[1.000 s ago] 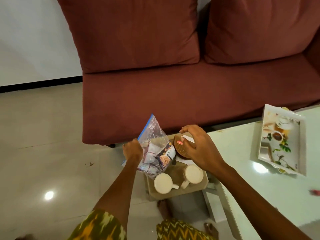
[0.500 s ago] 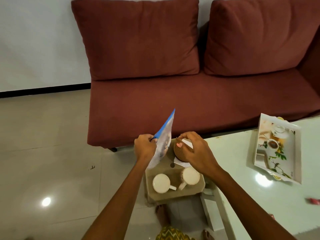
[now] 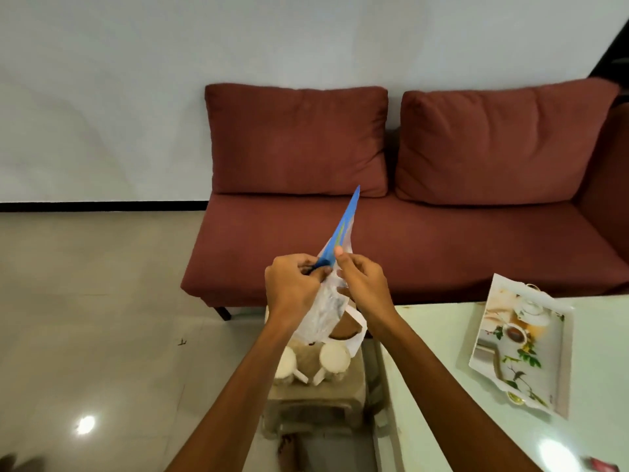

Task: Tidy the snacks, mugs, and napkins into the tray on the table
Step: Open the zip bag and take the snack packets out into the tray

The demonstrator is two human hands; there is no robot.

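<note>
Both my hands hold a clear snack bag with a blue zip top above a small beige stool. My left hand grips the bag's blue edge. My right hand pinches the same top edge from the right side. Under the bag, two cream mugs stand on the stool, the left mug partly hidden by my arm. A brown round lid or biscuit pack lies on white napkins behind them. The printed tray sits on the pale green table at the right.
A maroon sofa with two back cushions stands beyond the stool. Glossy tiled floor stretches to the left. A small red item lies at the table's near right corner.
My right hand left the brown round item and rose to pinch the bag's top edge. The bag has been lifted higher, edge-on to me. My view moved back and up.
</note>
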